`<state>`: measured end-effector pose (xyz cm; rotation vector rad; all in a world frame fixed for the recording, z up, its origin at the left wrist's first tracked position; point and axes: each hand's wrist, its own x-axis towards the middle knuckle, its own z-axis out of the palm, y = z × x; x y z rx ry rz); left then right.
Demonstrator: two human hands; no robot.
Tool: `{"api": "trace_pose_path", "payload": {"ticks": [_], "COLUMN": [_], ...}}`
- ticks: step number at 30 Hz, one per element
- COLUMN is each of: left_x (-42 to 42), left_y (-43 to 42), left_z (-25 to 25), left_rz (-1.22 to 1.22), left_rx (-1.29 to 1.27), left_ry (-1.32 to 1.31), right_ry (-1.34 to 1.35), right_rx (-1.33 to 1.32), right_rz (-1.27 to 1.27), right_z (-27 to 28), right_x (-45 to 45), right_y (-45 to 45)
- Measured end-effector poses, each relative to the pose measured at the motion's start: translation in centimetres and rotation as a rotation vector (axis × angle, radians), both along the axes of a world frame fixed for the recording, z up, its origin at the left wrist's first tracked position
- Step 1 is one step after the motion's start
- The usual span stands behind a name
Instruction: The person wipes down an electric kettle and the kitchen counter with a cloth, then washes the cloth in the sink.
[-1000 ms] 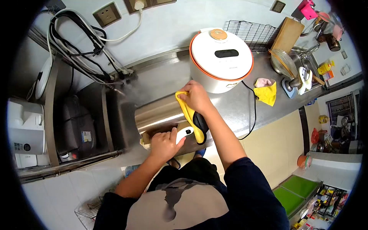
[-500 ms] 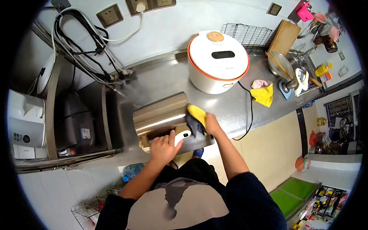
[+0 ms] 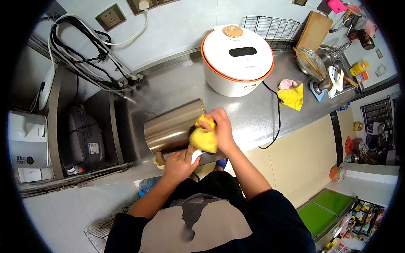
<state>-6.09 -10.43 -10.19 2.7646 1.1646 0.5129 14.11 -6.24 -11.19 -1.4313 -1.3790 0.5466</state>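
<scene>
A brushed-steel kettle (image 3: 175,124) lies on its side on the steel counter (image 3: 168,90), its base end to the right. My left hand (image 3: 178,165) is closed on its white handle (image 3: 196,156), on the side nearest my body. In my right hand (image 3: 221,128) is a bunched yellow cloth (image 3: 204,140) with a dark side, pressed against the right end of the kettle near the handle. The cloth hides part of the handle and of that end.
A white rice cooker (image 3: 238,63) with an orange rim stands behind, its black cord (image 3: 278,122) hanging over the front edge. Another yellow cloth (image 3: 291,95), a glass bowl (image 3: 310,63) and a sink are to the right. Bundled cables (image 3: 84,50) hang at left.
My right hand has brought the yellow cloth leftward from beyond the kettle's right end onto the area by the handle. My left hand keeps its hold. The view has shifted slightly.
</scene>
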Motion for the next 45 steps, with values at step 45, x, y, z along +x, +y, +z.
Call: {"api": "trace_pose_path", "payload": {"ticks": [45], "left_x": [0.3], "left_y": [1.1], "left_z": [1.8], "left_rz": [0.119], "left_rx": [-0.207], "left_ry": [0.241], "right_ry": [0.066], "right_rx": [-0.305], "right_rz": [-0.066], "right_z": [-9.2], "right_x": [-0.2], "right_y": [1.8]}}
